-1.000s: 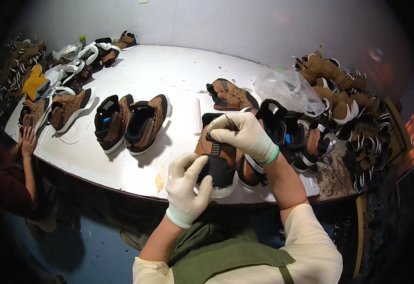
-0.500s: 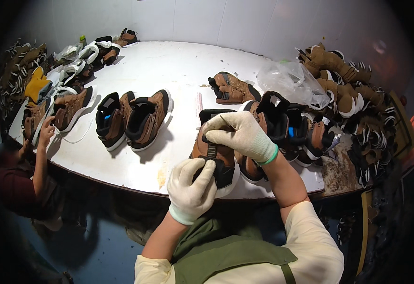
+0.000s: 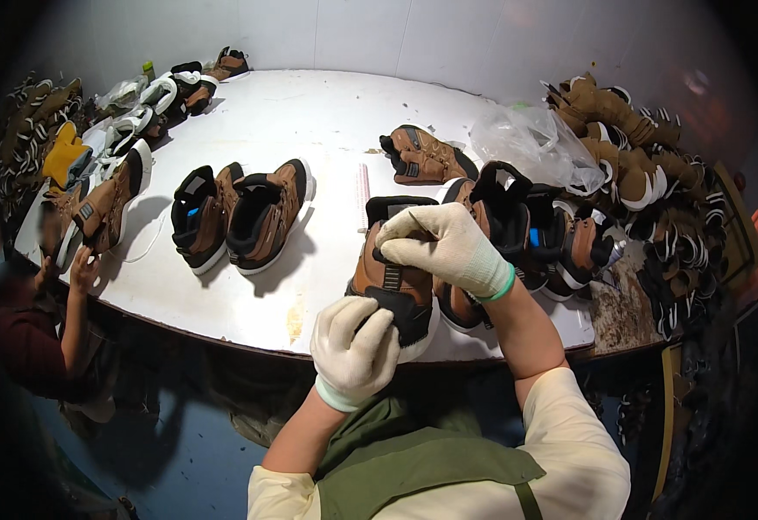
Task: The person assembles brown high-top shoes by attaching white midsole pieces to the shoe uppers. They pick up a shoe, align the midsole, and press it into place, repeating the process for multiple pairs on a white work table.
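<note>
A brown and black shoe (image 3: pixel 369 274) with a white sole stands at the table's front edge, between my gloved hands. At its near end, my left hand (image 3: pixel 355 351) pinches the black edge with thumb and fingers. Over the shoe's upper part, my right hand (image 3: pixel 441 247) is closed in a pinch; what its fingertips hold is too small to make out. The right hand covers part of the shoe's opening. Against the shoe's right side stand several more brown and black shoes (image 3: pixel 502 212), close together.
A matching pair of shoes (image 3: pixel 262 217) stands left of centre on the white table (image 3: pixel 327 113). Another shoe (image 3: pixel 427 156) lies farther back beside a clear plastic bag (image 3: pixel 526 147). Brown shoe uppers (image 3: pixel 613 117) pile up at right. A co-worker's hand (image 3: pixel 84 270) holds a shoe at left.
My left hand has shifted slightly right at the shoe's near end, while my right hand stays nearly in place. The co-worker's shoe at left has been tilted up.
</note>
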Tool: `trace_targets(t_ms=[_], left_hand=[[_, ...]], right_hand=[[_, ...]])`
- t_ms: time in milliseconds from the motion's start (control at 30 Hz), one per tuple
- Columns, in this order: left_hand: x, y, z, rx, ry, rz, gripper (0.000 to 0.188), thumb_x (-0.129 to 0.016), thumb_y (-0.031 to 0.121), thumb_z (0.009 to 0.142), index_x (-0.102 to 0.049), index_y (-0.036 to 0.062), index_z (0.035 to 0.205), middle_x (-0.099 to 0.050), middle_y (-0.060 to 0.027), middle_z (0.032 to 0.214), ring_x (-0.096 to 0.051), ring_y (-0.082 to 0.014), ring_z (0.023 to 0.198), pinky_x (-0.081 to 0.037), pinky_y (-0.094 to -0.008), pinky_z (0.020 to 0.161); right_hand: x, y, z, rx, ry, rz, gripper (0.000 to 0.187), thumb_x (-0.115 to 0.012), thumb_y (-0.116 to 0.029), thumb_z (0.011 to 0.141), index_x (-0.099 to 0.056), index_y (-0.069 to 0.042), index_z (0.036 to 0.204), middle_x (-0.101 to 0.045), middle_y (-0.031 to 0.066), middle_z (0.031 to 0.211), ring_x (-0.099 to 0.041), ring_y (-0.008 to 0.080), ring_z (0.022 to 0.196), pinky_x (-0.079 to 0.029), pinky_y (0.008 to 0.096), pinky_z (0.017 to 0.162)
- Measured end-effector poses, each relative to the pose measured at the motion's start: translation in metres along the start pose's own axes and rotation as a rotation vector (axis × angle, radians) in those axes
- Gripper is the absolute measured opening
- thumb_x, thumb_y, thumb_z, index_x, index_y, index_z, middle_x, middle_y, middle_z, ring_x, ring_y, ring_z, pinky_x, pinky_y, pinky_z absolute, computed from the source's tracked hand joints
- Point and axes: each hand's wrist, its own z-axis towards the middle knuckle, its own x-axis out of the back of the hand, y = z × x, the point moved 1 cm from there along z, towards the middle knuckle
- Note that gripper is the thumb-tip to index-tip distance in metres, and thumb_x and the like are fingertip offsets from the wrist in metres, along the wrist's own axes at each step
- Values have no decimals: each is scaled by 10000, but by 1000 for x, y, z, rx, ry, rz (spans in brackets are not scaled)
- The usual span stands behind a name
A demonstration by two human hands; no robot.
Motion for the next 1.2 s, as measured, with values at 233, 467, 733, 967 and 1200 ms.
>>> trace_targets(t_ms=[233,467,733,967,1200], left_hand=[[1,1,-3,44,-6,-17,463,-706,1,669,-616,33,1122,-575,-124,1051,-580,-304,925,-487,-393,798],[2,4,0,49,-64,19,487,-696,19,689,-611,32,1168,-573,-120,1061,-568,-300,933,-480,-395,815],[1,5,-8,16,-53,2,434,-701,5,669,-617,49,1093,-573,-115,1051,-569,-298,928,-487,-402,796],[-1,6,-13,25,-36,-10,410,-713,4,666,-616,49,1061,-569,-121,1057,-572,-310,943,-492,-403,795],[0,3,-14,37,-28,-53,387,-716,1,669,-614,38,1041,-570,-128,1057,-573,-315,946,-494,-405,798]], right_hand=[[0,-1,-1,5,-2,-50,137,-696,-103,835,-711,8,916,-701,49,827,-623,79,777,-525,251,733],[-3,4,-1,50,4,-51,122,-719,-60,824,-711,20,917,-683,21,801,-590,44,729,-492,205,661],[-3,1,-6,6,-9,-45,124,-696,-88,822,-711,8,900,-707,58,811,-633,85,759,-529,253,720],[-2,2,-4,-39,-13,-47,108,-692,-78,816,-713,2,885,-713,55,835,-637,83,772,-529,245,736],[-2,6,-3,11,-9,-20,114,-715,-61,818,-715,7,909,-682,16,794,-576,42,715,-478,197,649]])
